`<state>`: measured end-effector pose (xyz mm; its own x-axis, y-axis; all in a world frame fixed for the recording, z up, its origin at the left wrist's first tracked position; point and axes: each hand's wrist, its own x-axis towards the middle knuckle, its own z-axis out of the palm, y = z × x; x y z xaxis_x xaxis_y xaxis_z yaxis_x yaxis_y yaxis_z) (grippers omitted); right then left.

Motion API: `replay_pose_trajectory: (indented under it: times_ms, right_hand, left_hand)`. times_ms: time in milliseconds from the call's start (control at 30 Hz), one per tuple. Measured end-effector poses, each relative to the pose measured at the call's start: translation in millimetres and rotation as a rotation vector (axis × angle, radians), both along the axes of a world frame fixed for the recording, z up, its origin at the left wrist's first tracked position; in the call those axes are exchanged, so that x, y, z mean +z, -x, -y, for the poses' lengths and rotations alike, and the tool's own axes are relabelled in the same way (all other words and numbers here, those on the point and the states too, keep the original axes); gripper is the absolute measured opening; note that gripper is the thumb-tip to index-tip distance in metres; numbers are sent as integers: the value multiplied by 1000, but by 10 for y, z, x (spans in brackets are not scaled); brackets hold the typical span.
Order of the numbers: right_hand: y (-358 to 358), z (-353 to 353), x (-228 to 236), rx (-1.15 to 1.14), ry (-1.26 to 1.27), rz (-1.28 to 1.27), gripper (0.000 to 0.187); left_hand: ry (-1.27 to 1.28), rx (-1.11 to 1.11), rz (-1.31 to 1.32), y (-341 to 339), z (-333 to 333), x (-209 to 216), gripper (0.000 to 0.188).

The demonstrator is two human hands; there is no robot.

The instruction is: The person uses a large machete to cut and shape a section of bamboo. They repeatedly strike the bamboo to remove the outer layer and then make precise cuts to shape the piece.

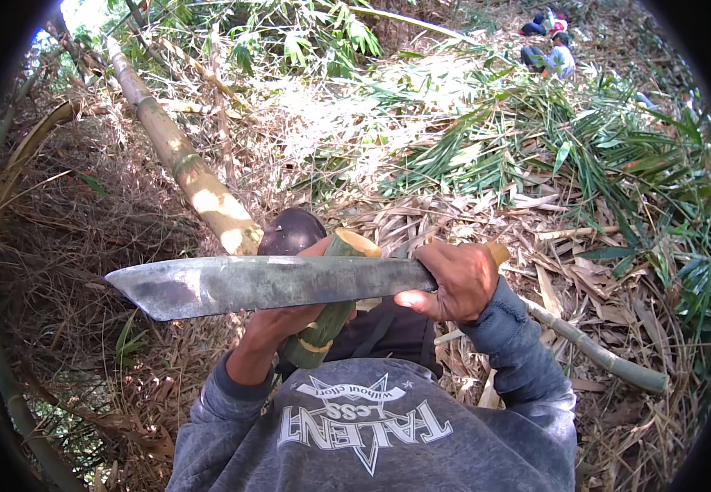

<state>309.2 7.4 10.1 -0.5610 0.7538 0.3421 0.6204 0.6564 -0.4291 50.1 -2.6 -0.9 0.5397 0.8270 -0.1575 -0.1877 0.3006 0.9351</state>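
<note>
My right hand (459,279) is closed around the wooden handle of a machete (265,285), its broad, worn steel blade pointing left. The blade passes level across a short green bamboo piece (322,332) and hides its middle. Whether the edge touches the bamboo I cannot tell. My left hand (277,325) grips the bamboo piece from its left side, partly hidden behind the blade. Tilted in front of my chest, the piece shows a pale cut face at its upper end and a joint ring near its lower end.
A long, thick bamboo pole (195,176) slants from the upper left toward me. Right of me lies a thinner bamboo stem (617,365). Cut leafy branches (486,139) cover dry leaves at the right. Farther back, people (556,57) sit on the ground.
</note>
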Motion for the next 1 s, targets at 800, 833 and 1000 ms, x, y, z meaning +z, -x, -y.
replay_pose_trajectory:
  times_ms: [800,833,1000]
  right_hand:
    - [-1759,98,-1845,-997,491,-206,77]
    - [-1675,149,-1753,-936,506,-95,66]
    - [-716,287,-776,-484,169,-145,48]
  left_hand:
    - [61,211,-109,27,15,203,43]
    - [68,190,-108,71,-33,171,44]
    - [100,172,-167,-108,-105,192,47]
